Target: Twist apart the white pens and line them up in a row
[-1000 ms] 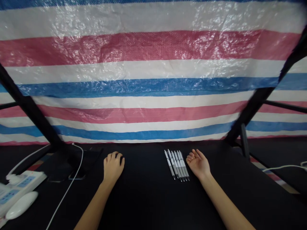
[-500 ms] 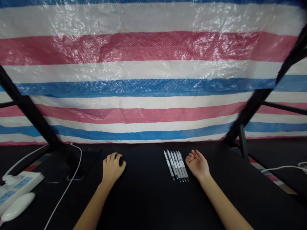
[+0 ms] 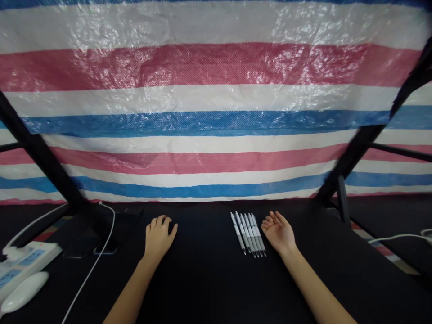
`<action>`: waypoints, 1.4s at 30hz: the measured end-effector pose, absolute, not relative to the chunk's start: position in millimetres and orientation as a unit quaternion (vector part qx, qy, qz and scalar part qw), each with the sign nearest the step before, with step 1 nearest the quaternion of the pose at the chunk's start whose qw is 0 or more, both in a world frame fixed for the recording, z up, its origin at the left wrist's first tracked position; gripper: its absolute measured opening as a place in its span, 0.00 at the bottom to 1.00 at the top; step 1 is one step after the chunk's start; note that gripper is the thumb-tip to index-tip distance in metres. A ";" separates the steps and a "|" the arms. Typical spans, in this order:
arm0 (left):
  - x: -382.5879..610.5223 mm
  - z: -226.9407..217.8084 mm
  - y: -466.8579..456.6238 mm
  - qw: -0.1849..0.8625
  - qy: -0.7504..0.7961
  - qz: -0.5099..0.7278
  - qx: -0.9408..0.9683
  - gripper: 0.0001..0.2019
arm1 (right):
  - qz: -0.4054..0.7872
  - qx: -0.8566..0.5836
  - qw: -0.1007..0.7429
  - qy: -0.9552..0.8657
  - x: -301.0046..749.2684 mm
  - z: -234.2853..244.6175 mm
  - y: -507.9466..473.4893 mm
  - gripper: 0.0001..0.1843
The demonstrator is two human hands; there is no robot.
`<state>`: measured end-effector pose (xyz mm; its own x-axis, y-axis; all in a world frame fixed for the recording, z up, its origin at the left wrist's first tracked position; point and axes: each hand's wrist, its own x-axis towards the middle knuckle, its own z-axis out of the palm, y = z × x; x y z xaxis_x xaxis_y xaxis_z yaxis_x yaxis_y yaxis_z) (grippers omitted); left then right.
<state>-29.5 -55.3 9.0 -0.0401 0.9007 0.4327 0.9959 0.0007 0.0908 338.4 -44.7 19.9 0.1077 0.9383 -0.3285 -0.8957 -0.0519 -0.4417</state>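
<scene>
My left hand rests palm down on the black tabletop, its fingers curled. Something dark may lie under the fingertips, but black on black hides it. Several white and grey retractable pens lie side by side, nearly parallel, between my hands. My right hand lies palm up just right of the pens, fingers loosely apart, holding nothing and close to the pens without clearly touching them.
A white power strip and a white oval device sit at the left edge. A white cable crosses a dark phone-like slab. Black frame struts stand before a striped tarpaulin.
The whole view has shifted slightly, with the power strip and white device sliding left. My hands and the pens stay in about the same places.
</scene>
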 end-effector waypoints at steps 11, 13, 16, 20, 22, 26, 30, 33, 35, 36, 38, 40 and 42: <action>-28.7 16.3 -56.9 0.135 -0.685 -0.179 -0.693 0.10 | 0.669 -0.285 0.684 -0.064 340.8 14.4 -42.5 0.03; -28.8 16.3 -57.1 0.139 -0.687 -0.176 -0.691 0.10 | 0.667 -0.285 0.686 -0.064 341.2 13.3 -41.9 0.03; -29.0 15.9 -57.1 0.141 -0.691 -0.171 -0.688 0.10 | 0.669 -0.283 0.684 -0.066 341.7 11.9 -41.2 0.04; -29.0 14.9 -56.8 0.143 -0.694 -0.169 -0.685 0.10 | 0.666 -0.279 0.689 -0.061 341.7 11.1 -40.7 0.04; -28.7 14.6 -56.7 0.143 -0.695 -0.169 -0.684 0.11 | 0.666 -0.279 0.689 -0.059 341.3 11.7 -40.8 0.04; -28.1 14.6 -56.8 0.140 -0.697 -0.166 -0.684 0.11 | 0.668 -0.276 0.689 -0.048 340.2 14.4 -42.2 0.03; -27.8 14.8 -56.5 0.137 -0.697 -0.163 -0.684 0.11 | 0.666 -0.279 0.691 -0.043 339.6 16.1 -42.8 0.03; -27.8 15.3 -56.4 0.130 -0.699 -0.155 -0.686 0.11 | 0.664 -0.279 0.692 -0.039 340.0 15.7 -42.3 0.03; -27.7 15.8 -56.7 0.128 -0.697 -0.151 -0.689 0.13 | 0.666 -0.277 0.691 -0.041 340.5 15.0 -41.9 0.03; -27.7 16.0 -56.8 0.128 -0.697 -0.149 -0.690 0.13 | 0.667 -0.277 0.690 -0.043 340.7 14.5 -41.8 0.03; -27.5 16.2 -57.1 0.129 -0.697 -0.146 -0.690 0.14 | 0.667 -0.277 0.690 -0.047 341.1 13.8 -41.8 0.03; -27.5 15.9 -56.9 0.127 -0.701 -0.141 -0.688 0.13 | 0.666 -0.280 0.690 -0.051 341.0 13.5 -41.9 0.03; -27.9 15.0 -56.4 0.122 -0.704 -0.138 -0.686 0.12 | 0.665 -0.282 0.689 -0.051 340.4 14.0 -42.2 0.03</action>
<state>-27.9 -56.4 15.0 -0.0284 0.9320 0.3613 0.9994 0.0201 0.0266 340.4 -42.2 14.0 0.1092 0.9463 -0.3042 -0.8885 -0.0443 -0.4568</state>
